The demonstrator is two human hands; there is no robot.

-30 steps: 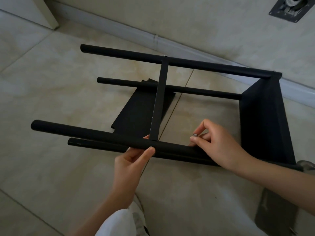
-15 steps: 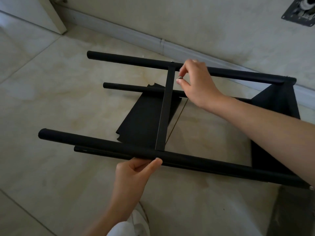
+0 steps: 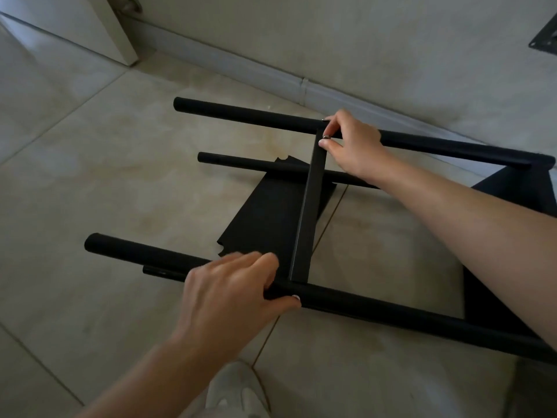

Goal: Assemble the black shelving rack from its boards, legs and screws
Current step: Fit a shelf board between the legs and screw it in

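The rack (image 3: 304,224) lies on its side on the floor (image 3: 90,176), between the two hands: four round black legs run level, an end board (image 3: 512,200) closes them off beyond the right forearm, and a middle board (image 3: 310,212) stands edge-up between the near leg (image 3: 391,312) and the far leg (image 3: 247,116). The right hand (image 3: 352,143) sits at the far joint, thumb and forefinger pinching a small silvery screw (image 3: 326,136) against the top of the middle board where it meets the far leg. The left hand (image 3: 232,294) is wrapped over the near leg, just beside the board's lower end, thumb underneath.

The legs look like stiff, smooth painted tubes, apt to roll or slide on tile, so a full wrap close to a joint seems the best hold. The boards look thin, rigid and fairly light; their edges are poor grips. The screw is tiny and easily dropped, so a fingertip pinch suits it.
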